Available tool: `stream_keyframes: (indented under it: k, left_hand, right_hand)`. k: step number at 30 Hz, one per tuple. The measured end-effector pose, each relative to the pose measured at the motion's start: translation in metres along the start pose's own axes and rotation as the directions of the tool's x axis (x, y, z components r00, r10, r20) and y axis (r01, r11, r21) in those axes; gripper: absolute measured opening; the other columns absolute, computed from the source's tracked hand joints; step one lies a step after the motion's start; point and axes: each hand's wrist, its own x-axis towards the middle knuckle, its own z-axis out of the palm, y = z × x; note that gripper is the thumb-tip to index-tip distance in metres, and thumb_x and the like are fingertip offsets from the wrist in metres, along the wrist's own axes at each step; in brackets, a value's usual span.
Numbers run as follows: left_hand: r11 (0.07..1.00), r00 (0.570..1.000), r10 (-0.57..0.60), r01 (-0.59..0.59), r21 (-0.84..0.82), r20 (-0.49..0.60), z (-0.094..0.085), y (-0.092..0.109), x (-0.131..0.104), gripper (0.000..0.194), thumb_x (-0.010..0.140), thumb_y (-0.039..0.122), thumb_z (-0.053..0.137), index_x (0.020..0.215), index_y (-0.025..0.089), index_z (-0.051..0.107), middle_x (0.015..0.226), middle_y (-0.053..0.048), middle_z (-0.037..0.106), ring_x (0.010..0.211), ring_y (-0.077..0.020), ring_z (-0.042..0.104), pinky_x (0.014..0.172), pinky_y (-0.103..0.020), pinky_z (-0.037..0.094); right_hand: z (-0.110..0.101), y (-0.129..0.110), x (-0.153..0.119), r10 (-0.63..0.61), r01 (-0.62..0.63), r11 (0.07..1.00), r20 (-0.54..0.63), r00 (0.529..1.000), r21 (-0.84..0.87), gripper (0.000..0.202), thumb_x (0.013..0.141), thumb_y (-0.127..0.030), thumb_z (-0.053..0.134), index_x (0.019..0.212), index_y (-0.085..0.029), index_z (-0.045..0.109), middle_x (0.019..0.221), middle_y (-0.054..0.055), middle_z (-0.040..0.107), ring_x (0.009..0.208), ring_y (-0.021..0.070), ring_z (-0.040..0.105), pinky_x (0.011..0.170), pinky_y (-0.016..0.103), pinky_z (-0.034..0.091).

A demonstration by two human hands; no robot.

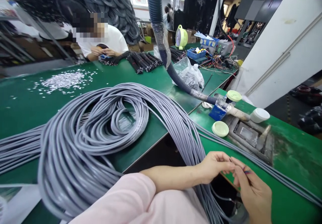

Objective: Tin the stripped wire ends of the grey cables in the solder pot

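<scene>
My left hand (216,166) and my right hand (255,187) meet over the right table's near edge, fingertips almost touching. Both are closed in a pinch. Thin coloured wires (247,172), with red and blue showing, stick out between the fingers of my right hand. A dark wire tip is just visible at my left fingertips; most of the wires is hidden by the fingers. A big coil of grey cable (62,150) lies to the left, and a thick bundle of it runs under my left forearm and hangs down in front of me.
A soldering station (266,150) with a grimy tray stands at right, near round tubs (220,129). An extraction hose (173,73) hangs across the middle. Small white pieces (65,80) lie far left. Across the table, a person (105,44) handles black cables (143,62). A plastic bag (190,76) sits mid-table.
</scene>
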Motion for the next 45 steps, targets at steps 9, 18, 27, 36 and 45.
stream_keyframes:
  k: [9, 18, 27, 36, 45]
  left_hand:
    - [0.981, 0.983, 0.185, -0.186, 0.048, 0.014, -0.002, 0.005, -0.002, 0.042, 0.055, 0.041, 0.087, 0.070, 0.009, 0.064, 0.068, -0.002, 0.066, 0.062, -0.0078, 0.058, 0.065, -0.023, 0.043]
    - [0.982, 0.981, 0.187, -0.188, 0.018, 0.043, -0.009, -0.002, 0.005, 0.040, 0.056, 0.037, 0.087, 0.069, 0.009, 0.062, 0.070, -0.002, 0.068, 0.063, -0.0078, 0.060, 0.063, -0.022, 0.045]
    - [0.972, 0.972, 0.229, -0.232, 0.045, 0.062, -0.017, 0.001, 0.005, 0.040, 0.061, 0.040, 0.085, 0.071, 0.009, 0.062, 0.064, 0.000, 0.064, 0.059, -0.0063, 0.056, 0.063, -0.022, 0.043]
    - [0.959, 0.976, 0.216, -0.218, 0.179, 0.030, -0.020, 0.001, 0.004, 0.041, 0.059, 0.042, 0.085, 0.070, 0.009, 0.064, 0.067, -0.002, 0.064, 0.060, -0.0070, 0.054, 0.061, -0.022, 0.041]
    - [0.976, 0.978, 0.204, -0.206, 0.074, 0.034, -0.021, -0.005, 0.006, 0.046, 0.057, 0.044, 0.086, 0.071, 0.010, 0.059, 0.065, 0.000, 0.061, 0.057, -0.0053, 0.052, 0.058, -0.021, 0.039]
  right_hand:
    - [-0.003, 0.009, -0.003, -0.157, 0.152, 0.980, -0.024, 0.987, -0.130, 0.022, 0.090, -0.040, 0.060, 0.101, -0.025, 0.072, 0.093, -0.001, 0.075, 0.077, 0.0147, 0.070, 0.076, 0.021, 0.052]
    - [0.007, 0.009, -0.005, -0.294, 0.270, 0.935, -0.079, 0.953, -0.229, 0.023, 0.095, -0.036, 0.053, 0.088, -0.019, 0.067, 0.081, 0.002, 0.070, 0.073, 0.0145, 0.066, 0.072, 0.022, 0.048]
    - [0.005, 0.009, 0.004, -0.393, 0.394, 0.901, 0.041, 0.918, -0.181, 0.013, 0.094, -0.029, 0.056, 0.094, -0.021, 0.067, 0.089, 0.001, 0.071, 0.080, 0.0131, 0.068, 0.077, 0.019, 0.048]
    - [0.001, 0.006, 0.003, -0.410, 0.404, 0.887, 0.022, 0.912, -0.222, 0.010, 0.094, -0.027, 0.057, 0.096, -0.022, 0.065, 0.090, -0.001, 0.071, 0.082, 0.0120, 0.067, 0.079, 0.019, 0.046]
    - [0.011, 0.009, 0.005, -0.389, 0.378, 0.908, -0.031, 0.921, -0.178, 0.010, 0.093, -0.028, 0.057, 0.093, -0.022, 0.066, 0.088, -0.001, 0.070, 0.079, 0.0122, 0.067, 0.079, 0.019, 0.047]
